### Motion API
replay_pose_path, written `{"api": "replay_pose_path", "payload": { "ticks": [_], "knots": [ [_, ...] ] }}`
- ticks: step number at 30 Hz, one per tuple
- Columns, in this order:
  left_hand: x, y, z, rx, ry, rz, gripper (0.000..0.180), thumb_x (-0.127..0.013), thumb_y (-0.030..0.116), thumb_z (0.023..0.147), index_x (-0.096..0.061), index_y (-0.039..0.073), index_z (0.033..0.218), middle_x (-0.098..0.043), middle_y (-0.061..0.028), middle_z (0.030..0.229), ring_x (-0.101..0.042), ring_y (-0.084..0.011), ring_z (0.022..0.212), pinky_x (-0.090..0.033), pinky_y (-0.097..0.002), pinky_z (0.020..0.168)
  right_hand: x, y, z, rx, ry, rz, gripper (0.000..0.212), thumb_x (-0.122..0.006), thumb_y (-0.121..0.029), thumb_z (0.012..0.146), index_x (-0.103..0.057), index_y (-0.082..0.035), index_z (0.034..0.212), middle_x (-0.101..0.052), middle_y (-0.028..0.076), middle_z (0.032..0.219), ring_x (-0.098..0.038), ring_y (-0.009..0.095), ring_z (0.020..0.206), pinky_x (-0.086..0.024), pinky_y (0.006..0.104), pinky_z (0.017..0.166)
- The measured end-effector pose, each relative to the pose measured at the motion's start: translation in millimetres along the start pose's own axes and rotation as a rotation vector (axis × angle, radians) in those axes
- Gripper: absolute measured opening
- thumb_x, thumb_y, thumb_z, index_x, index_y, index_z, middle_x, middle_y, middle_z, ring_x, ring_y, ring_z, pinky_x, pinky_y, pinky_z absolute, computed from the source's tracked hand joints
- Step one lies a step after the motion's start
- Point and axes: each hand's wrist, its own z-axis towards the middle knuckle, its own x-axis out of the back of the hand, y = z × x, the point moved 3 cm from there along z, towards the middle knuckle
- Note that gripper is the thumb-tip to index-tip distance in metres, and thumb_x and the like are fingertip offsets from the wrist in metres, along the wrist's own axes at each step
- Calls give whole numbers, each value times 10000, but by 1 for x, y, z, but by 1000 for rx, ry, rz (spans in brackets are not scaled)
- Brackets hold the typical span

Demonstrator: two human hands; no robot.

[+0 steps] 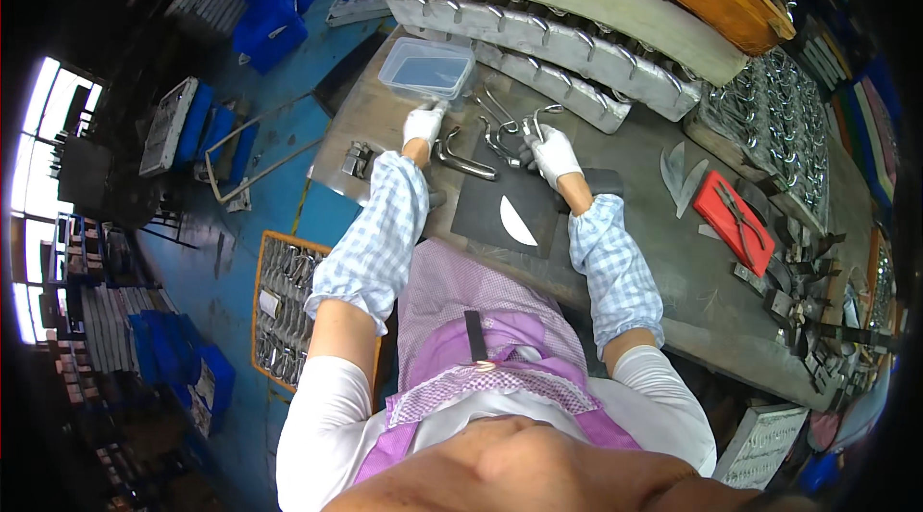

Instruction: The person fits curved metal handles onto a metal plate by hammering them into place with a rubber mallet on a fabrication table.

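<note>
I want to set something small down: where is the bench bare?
Bare benchtop lies between the right checked sleeve and the pliers. It is crowded between the left hand and right hand, among curved metal parts, and right of the pliers, among dark metal pieces.

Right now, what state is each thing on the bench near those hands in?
Left hand: gloved, by the box
Right hand: gloved, gripping curved metal piece
Plastic box: open, upright
White half-moon piece: lying flat
Pliers: lying, handles spread
</note>
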Motion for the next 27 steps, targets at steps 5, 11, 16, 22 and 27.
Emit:
{"api": "replay_pose_path", "payload": {
  "ticks": [5, 11, 16, 22, 27],
  "knots": [
    [37, 22, -105, -118, 253, 23, 324, -589, 299, 943, -699, 18, 1059, -717, -151, 1003, -673, -291, 896, -505, -369, 828, 1, -10, -52, 268, 293, 116, 218, -525, -151, 1001, -602, 9, 1127, -674, 68, 882, -603, 96, 657, -475, 246, 559],
    [-40, 3, -239, 147, -363, -606, 642, -591, 454, 974, -483, -17, 1396, -638, -133, 1223, -586, -202, 1150, -453, -317, 988, -50, -10, -149, 290, -19, -234, 530, -597, -105, 896, -442, 37, 1383, -617, 265, 1212, -629, 408, 1094, -505, 423, 944],
    [-3, -20, -257, 323, -287, -549, 451, -646, 358, 958, -617, 27, 1264, -609, 19, 693, -420, -29, 474, -295, -207, 413, -35, 6, -171, 134, -133, -201, 433, -686, -172, 883, -594, -1, 1269, -714, 144, 986, -704, 252, 917, -548, 331, 795],
    [-1, -45, -263, 239, -375, -565, 351, -658, 245, 952, -626, -5, 1196, -650, -49, 804, -560, -78, 621, -434, -226, 547, -45, 28, -149, 479, 275, -1219, 511, -748, -299, 766, -591, -118, 1217, -655, 103, 939, -634, 289, 850, -484, 432, 788],
    [-5, -61, -257, 215, -305, -331, 417, -603, 391, 972, -650, -10, 1078, -644, -52, 790, -567, -82, 625, -441, -226, 559, -49, 47, -135, 232, 98, -903, 594, -729, -287, 791, -541, -134, 1333, -679, 151, 1060, -660, 324, 954, -504, 436, 819]
  ]
}}
